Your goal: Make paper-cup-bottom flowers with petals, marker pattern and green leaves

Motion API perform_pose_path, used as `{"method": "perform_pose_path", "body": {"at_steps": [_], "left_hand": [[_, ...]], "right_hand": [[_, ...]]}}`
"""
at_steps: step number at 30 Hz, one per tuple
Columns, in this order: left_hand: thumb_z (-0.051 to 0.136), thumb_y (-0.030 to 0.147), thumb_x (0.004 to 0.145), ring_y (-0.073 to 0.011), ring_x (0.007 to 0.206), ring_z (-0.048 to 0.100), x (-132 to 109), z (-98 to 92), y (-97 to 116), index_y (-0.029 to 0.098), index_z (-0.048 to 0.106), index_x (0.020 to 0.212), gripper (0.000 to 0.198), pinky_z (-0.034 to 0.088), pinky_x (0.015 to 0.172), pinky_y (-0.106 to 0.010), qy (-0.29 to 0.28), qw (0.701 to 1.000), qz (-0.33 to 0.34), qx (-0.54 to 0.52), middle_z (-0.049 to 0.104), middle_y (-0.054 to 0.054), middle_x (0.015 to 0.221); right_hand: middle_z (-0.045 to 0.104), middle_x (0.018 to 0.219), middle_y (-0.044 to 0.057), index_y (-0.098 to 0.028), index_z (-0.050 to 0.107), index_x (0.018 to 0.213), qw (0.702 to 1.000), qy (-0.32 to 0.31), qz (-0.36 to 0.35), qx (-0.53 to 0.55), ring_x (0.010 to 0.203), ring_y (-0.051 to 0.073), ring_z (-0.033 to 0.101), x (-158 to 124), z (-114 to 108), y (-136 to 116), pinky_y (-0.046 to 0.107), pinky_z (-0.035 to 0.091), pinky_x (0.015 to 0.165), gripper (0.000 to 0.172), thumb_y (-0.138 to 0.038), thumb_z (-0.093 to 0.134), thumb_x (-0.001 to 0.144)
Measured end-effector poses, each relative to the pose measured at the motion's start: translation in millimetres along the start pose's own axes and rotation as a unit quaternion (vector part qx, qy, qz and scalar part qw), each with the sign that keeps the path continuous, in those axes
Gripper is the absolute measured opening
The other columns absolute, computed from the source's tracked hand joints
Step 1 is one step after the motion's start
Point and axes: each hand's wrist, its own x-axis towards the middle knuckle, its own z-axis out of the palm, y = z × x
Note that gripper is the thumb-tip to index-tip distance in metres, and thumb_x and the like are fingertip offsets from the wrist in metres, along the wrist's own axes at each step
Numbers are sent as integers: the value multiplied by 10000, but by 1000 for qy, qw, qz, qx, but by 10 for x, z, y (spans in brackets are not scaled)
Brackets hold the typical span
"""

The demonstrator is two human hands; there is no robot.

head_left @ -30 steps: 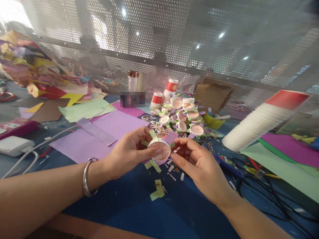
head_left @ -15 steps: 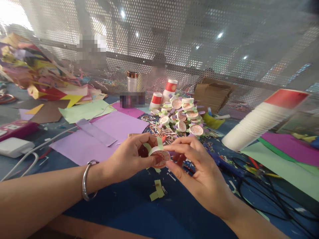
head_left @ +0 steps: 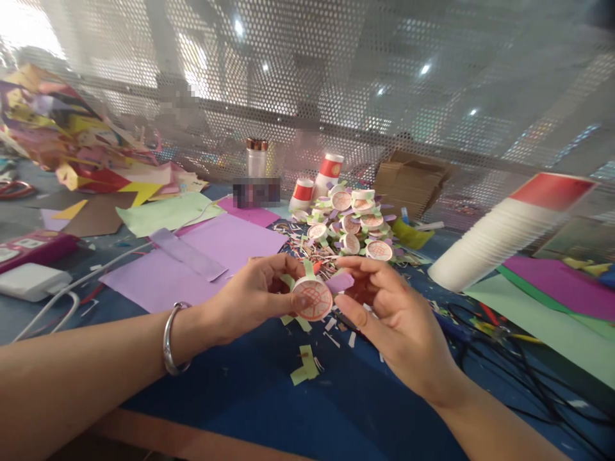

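Note:
My left hand pinches a cut-off paper cup base between thumb and fingers. Its round face carries an orange-red line pattern and is turned toward me. Light green paper tabs stick out at its top and left, and a purple paper tab juts from its right side. Just right of that tab, my right hand has thumb and forefinger apart, with nothing visibly gripped. Behind them rises a pile of similar cup bases with green and purple tabs. Green paper scraps lie on the table below.
A long stack of paper cups leans at the right, near black cables. Purple paper sheets and a white charger are on the left. Two red-and-white cups stand behind the pile, before a perforated metal screen.
My right hand has drawn back rightward from the cup base, and its fingers have parted. The purple tab now shows. The cup base faces me more squarely in my left hand.

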Motion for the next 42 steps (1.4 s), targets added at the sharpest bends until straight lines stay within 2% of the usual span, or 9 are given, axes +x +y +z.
{"method": "perform_pose_path", "body": {"at_steps": [2, 6, 10, 13, 18, 22, 27, 36, 42], "left_hand": [[844, 321, 747, -105, 652, 604, 14, -5, -13, 164, 579, 953, 370, 441, 593, -210, 6, 1000, -11, -15, 674, -5, 744], [837, 308, 750, -69, 572, 533, 48, -19, -30, 171, 547, 861, 340, 366, 526, -195, 23, 996, -10, -82, 642, 20, 703], [851, 302, 732, -79, 621, 562, 51, -24, -17, 165, 542, 813, 347, 399, 542, -202, 33, 994, -15, -101, 634, 17, 750], [828, 326, 769, -81, 598, 547, 31, -11, -10, 161, 554, 810, 323, 402, 530, -209, 1, 998, -8, -65, 623, 14, 713], [823, 339, 776, -92, 601, 527, 15, -3, -5, 160, 556, 797, 323, 387, 529, -225, -33, 999, -8, -26, 624, -2, 692], [811, 343, 799, -84, 608, 534, 20, -15, -6, 154, 571, 802, 306, 390, 554, -223, -32, 999, -4, -13, 629, -1, 697], [835, 347, 778, -80, 547, 517, 14, 3, -17, 169, 554, 811, 334, 346, 474, -205, -37, 999, -17, -34, 649, -2, 680], [837, 316, 780, -76, 552, 509, 6, 17, -4, 170, 554, 793, 319, 370, 465, -190, -34, 998, -20, -45, 633, 2, 679], [816, 287, 801, -82, 557, 518, -1, 13, -9, 174, 549, 799, 290, 369, 477, -201, -43, 998, -22, -36, 635, 3, 680]], "right_hand": [[648, 1113, 9, -331, 598, 1302, 1000, 18, -9, 6, 943, 127, 645, -3, -22, 6, 214, 565, 809, 345, -335, 687, 968], [662, 1019, 3, -283, 630, 1224, 999, 48, -16, 4, 851, 95, 638, 17, -33, -2, 168, 553, 758, 260, -333, 674, 973], [680, 936, 14, -227, 659, 1141, 998, 63, 3, -24, 801, 100, 653, 62, -7, -4, 171, 553, 727, 235, -379, 674, 962], [692, 893, 18, -212, 674, 1094, 997, 64, 27, -40, 720, 107, 644, 74, 3, -5, 185, 539, 642, 258, -422, 681, 945], [597, 627, -18, -204, 668, 850, 995, 60, 45, -63, 537, 102, 542, 76, -9, -16, 200, 428, 476, 238, -421, 658, 946], [590, 607, -19, -203, 659, 826, 995, 77, 38, -58, 526, 102, 524, 85, -6, -21, 205, 391, 458, 241, -414, 658, 941], [581, 606, -20, -188, 675, 853, 997, 24, 56, -44, 521, 93, 496, 80, -4, -29, 197, 382, 456, 250, -417, 644, 949], [571, 603, -19, -187, 670, 833, 998, 9, 66, -22, 521, 98, 495, 87, -7, -53, 211, 380, 456, 262, -424, 654, 945], [566, 588, -21, -188, 675, 825, 997, 29, 65, -27, 500, 89, 470, 85, -14, -49, 207, 361, 442, 269, -432, 667, 938]]}}
